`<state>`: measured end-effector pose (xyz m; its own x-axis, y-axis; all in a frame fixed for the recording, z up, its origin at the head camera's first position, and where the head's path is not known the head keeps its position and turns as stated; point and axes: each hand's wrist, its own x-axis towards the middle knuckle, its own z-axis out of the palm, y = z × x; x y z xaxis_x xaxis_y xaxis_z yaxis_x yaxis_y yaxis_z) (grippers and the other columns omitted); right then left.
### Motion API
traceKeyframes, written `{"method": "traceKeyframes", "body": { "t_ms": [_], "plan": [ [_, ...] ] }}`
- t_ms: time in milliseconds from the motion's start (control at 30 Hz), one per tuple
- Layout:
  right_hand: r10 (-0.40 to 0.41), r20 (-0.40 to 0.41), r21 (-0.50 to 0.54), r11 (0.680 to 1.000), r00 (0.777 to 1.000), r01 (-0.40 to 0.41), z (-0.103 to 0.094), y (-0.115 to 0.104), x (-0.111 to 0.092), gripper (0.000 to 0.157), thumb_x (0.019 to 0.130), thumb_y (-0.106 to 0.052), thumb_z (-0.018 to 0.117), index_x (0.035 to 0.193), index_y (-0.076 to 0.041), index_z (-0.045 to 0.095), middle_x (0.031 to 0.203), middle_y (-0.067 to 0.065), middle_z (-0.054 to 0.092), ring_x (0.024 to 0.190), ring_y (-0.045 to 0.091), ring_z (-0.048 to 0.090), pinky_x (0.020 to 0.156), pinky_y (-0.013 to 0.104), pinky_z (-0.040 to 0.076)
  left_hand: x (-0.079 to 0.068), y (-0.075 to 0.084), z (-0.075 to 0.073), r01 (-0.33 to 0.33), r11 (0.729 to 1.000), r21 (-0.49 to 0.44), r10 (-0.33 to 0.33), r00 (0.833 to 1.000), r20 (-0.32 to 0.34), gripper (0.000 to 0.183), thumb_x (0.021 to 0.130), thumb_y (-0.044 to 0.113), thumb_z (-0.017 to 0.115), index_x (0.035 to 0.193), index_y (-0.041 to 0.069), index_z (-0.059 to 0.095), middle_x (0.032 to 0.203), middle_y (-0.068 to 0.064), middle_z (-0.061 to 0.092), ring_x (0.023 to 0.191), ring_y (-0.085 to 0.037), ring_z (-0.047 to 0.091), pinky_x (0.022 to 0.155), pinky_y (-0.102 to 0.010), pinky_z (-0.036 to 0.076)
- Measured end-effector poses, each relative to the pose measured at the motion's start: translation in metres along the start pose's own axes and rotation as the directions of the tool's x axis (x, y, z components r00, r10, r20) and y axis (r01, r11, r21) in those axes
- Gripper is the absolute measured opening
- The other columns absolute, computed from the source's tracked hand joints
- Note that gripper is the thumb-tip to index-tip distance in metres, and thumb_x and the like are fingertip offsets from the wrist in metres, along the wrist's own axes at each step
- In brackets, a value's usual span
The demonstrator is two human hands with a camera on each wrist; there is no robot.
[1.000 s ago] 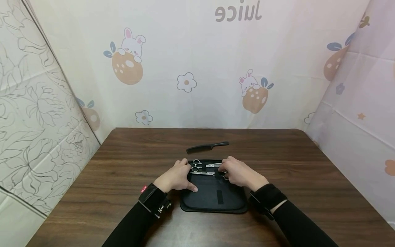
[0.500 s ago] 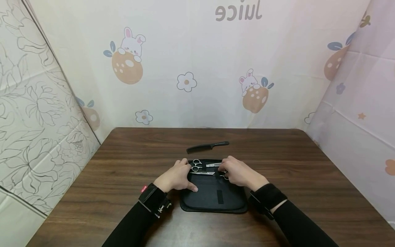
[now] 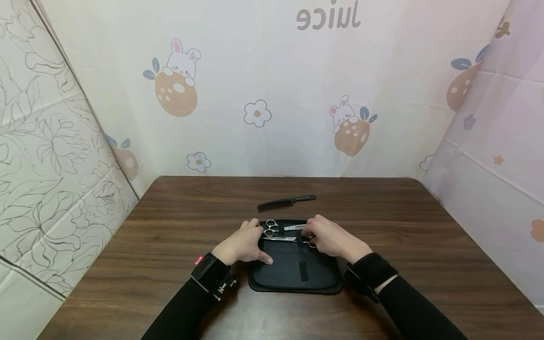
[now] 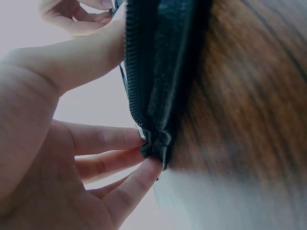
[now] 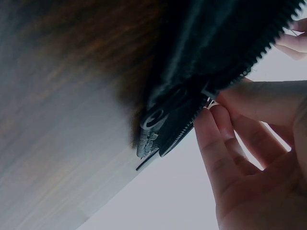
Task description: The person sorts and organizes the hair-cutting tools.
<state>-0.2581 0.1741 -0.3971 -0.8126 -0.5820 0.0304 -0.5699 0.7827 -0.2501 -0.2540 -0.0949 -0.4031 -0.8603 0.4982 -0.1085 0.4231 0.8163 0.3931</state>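
Note:
A black zip case (image 3: 278, 277) lies unfolded on the wooden table, holding two pairs of silver scissors crosswise. The far scissors (image 3: 270, 233) have their finger loops at the left, while the near scissors (image 3: 278, 239) point their blades left. My left hand (image 3: 244, 243) rests on the case's left edge, thumb on the black panel; in the left wrist view its fairly straight fingers touch the zip edge (image 4: 133, 91). My right hand (image 3: 333, 239) pinches at the near scissors' loops, partly hiding them and the far scissors' tips. In the right wrist view, a zip pull (image 5: 154, 118) hangs beside its fingers.
Behind the case, a black comb (image 3: 278, 204) lies on the wooden table (image 3: 191, 212), handle to the right. A black strap (image 3: 303, 271) sits on the case's near half. Patterned curtains (image 3: 289, 141) stand behind the table and at both sides.

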Motion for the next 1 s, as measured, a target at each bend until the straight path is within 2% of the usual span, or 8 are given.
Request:
{"method": "traceKeyframes", "body": {
  "t_ms": [267, 467, 600, 1000],
  "plan": [
    [-0.012, 0.02, -0.016, 1.0, 1.0, 0.013, -0.003, 0.0, 0.001, 0.025, 0.092, 0.007, 0.068, 0.108, -0.011, 0.076, 0.099, 0.0, 0.064, 0.097, 0.022, 0.056, 0.081, 0.039, 0.05, -0.001, 0.0, 0.0, 0.017, 1.0, -0.003, -0.017, 1.0, 0.018, 0.085, 0.077, 0.045, 0.089, 0.137, -0.006, 0.057, 0.13, -0.012, 0.048, 0.114, -0.029, 0.043, 0.097, -0.042, 0.046],
    [-0.011, 0.043, -0.048, 0.999, 0.999, 0.013, -0.004, 0.0, 0.003, 0.024, 0.093, 0.004, 0.068, 0.107, -0.013, 0.076, 0.098, -0.001, 0.062, 0.096, 0.02, 0.054, 0.079, 0.037, 0.05, -0.001, 0.001, -0.001, 0.016, 1.0, -0.003, -0.016, 1.0, 0.016, 0.087, 0.077, 0.046, 0.088, 0.139, -0.006, 0.056, 0.133, -0.013, 0.048, 0.119, -0.031, 0.044, 0.1, -0.043, 0.046],
    [-0.019, 0.057, -0.063, 0.998, 0.998, 0.022, -0.007, 0.001, 0.005, 0.022, 0.093, 0.001, 0.07, 0.109, -0.013, 0.076, 0.099, -0.002, 0.06, 0.095, 0.019, 0.054, 0.077, 0.037, 0.05, 0.0, 0.001, 0.0, 0.009, 1.0, 0.002, -0.009, 1.0, 0.012, 0.086, 0.077, 0.046, 0.089, 0.138, -0.006, 0.056, 0.13, -0.012, 0.048, 0.116, -0.031, 0.044, 0.098, -0.043, 0.046],
    [-0.045, -0.001, -0.073, 0.996, 0.999, 0.045, -0.012, -0.002, 0.021, 0.016, 0.094, -0.005, 0.07, 0.108, -0.009, 0.077, 0.098, 0.001, 0.061, 0.094, 0.021, 0.057, 0.076, 0.037, 0.051, 0.001, 0.0, 0.001, 0.013, 1.0, 0.015, -0.013, 1.0, 0.005, 0.088, 0.076, 0.047, 0.089, 0.138, -0.006, 0.056, 0.134, -0.014, 0.049, 0.12, -0.032, 0.045, 0.101, -0.043, 0.045]
  ]
}}
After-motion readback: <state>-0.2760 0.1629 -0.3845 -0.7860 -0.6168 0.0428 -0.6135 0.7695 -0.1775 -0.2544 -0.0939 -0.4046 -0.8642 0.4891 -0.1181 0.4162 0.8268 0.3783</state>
